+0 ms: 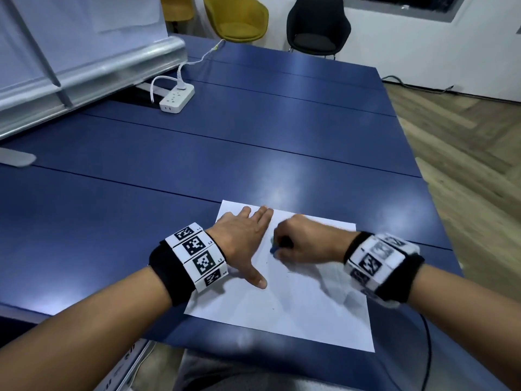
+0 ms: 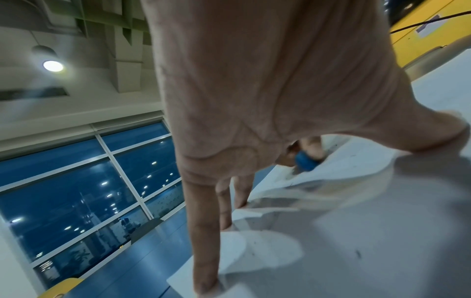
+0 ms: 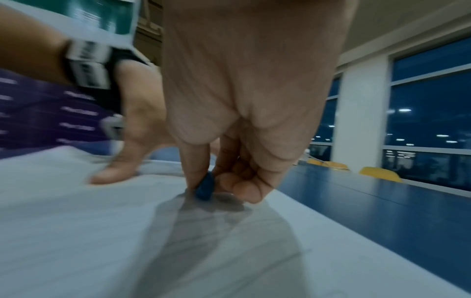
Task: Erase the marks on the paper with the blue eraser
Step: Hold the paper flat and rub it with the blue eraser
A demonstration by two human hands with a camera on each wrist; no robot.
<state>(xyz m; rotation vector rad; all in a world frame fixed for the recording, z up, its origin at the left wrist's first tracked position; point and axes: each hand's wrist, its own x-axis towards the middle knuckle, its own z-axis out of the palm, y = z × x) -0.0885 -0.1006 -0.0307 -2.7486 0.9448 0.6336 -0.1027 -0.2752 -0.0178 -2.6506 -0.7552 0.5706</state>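
A white sheet of paper (image 1: 296,300) lies on the blue table (image 1: 197,153) near its front edge. My left hand (image 1: 242,238) lies flat on the paper's left part, fingers spread and straight, thumb stretched toward me. My right hand (image 1: 298,244) pinches a small blue eraser (image 1: 273,249) and presses it onto the paper just right of the left hand. In the right wrist view the eraser (image 3: 205,188) sits between thumb and fingers, its tip on the paper (image 3: 102,231). The left wrist view shows the eraser (image 2: 305,161) beyond my left hand (image 2: 254,100). Tiny dark specks dot the paper.
A white power strip (image 1: 177,98) with its cable lies at the back left of the table, beside a whiteboard base (image 1: 84,74). Yellow (image 1: 236,18) and black (image 1: 318,24) chairs stand beyond the far edge. A black cable (image 1: 428,348) hangs at the front right.
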